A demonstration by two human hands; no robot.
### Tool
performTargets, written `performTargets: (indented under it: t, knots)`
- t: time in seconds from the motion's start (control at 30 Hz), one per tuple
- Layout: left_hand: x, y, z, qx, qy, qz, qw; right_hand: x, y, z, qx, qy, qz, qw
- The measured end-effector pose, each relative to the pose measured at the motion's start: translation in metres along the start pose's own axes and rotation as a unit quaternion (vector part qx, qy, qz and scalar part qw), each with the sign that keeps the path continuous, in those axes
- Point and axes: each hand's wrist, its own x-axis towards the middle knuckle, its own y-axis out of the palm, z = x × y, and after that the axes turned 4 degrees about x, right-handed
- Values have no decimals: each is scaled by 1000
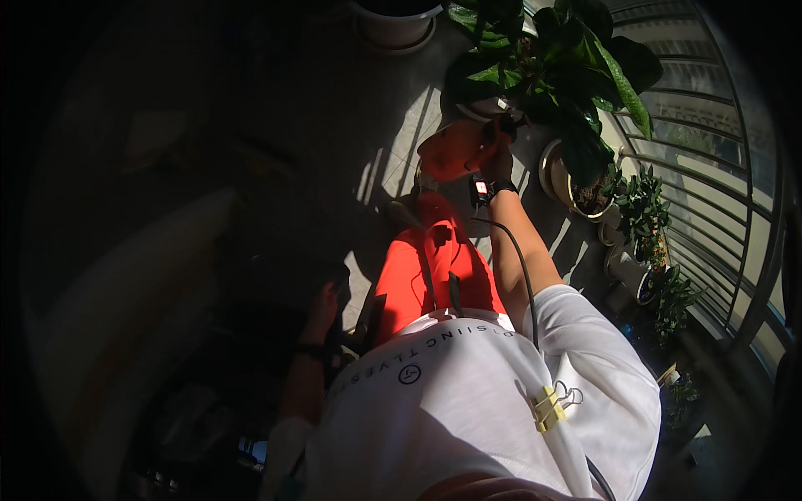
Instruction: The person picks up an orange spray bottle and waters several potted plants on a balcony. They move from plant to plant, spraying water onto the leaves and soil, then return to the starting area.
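Observation:
In front of me my right hand [499, 157] is closed around the black top of what looks like a spray bottle [451, 152]. Its rounded body shows orange-red in the sun and is tilted to the left, just below a large leafy plant [576, 67]. The fingers are partly in shadow against the dark top. On that wrist sits a black band with a small device [479, 190]. Lower down on the left, my left hand [326, 305] hangs in deep shadow beside my leg; its fingers are too dark to make out, and so is anything in them.
A white pot on a saucer [394, 29] stands at the far side. More potted plants [643, 209] line a barred railing [710, 167] on the right. A black cable [522, 259] runs along my right arm. A pale curved surface [167, 250] lies at left.

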Motion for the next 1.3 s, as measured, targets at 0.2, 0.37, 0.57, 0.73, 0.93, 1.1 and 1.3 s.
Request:
performTargets:
  t: [0.2, 0.37, 0.57, 0.73, 0.93, 1.1, 1.3]
  knots:
    - [-20, -6, 11, -13, -38, 3, 999, 72, -26, -11, -319, -77, -39, 944]
    - [-28, -11, 10, -42, -11, -36, 998, 53, -2, -12, -394, 20, -131, 910]
    - [-14, -4, 15, -108, -95, -16, 989, 51, 15, -48, -470, -39, -84, 878]
    - [-14, 7, 13, -161, -71, -39, 984, 76, 29, -74, -367, -70, -28, 927]
    - [-23, 22, 16, -177, -113, -34, 977, 63, 94, -56, -107, -27, -1, 994]
    - [-14, 21, 7, -198, -132, -24, 971, 47, 118, -31, -29, -39, 7, 999]
    - [3, -7, -21, -189, -81, -40, 978, 24, 129, -14, 68, -42, -14, 997]
